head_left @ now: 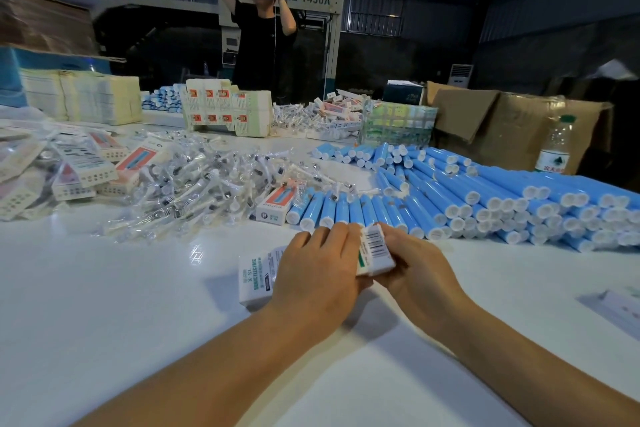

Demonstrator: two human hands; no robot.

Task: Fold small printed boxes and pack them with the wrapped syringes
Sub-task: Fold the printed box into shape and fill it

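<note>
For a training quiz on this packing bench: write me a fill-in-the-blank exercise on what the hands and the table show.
1. Both hands, left hand and right hand, hold one small printed ____ low over the white table.
2. The end of it by the right hand's fingers carries a printed ____.
3. The capped tubes piled on the right of the table are ____ in colour.
4. The wrapped syringes lie in a loose ____ behind the hands.

Missing words: box; barcode; blue; heap
</note>
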